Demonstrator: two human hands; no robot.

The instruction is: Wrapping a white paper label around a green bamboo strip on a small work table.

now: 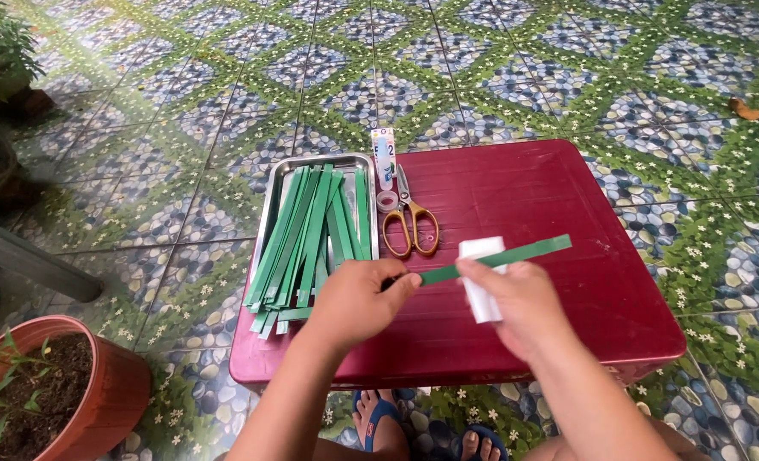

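Left hand (358, 299) and right hand (512, 299) each pinch the green strip (503, 256) — white paper (482, 294) half hidden behind the right grip.

one red table (559, 192), one metal tray (320, 160) with too many green strips (307, 235) to count, one pair of scissors (410, 224), two plant pots (110, 388), two hands (358, 299).

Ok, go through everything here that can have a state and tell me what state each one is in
left hand: pinching one end of the green strip
right hand: holding the green strip and a white folded piece
green strip: flat, held level above the red table
scissors: closed, lying on the table
metal tray: full of loose green strips, some overhanging
tape roll: lying flat
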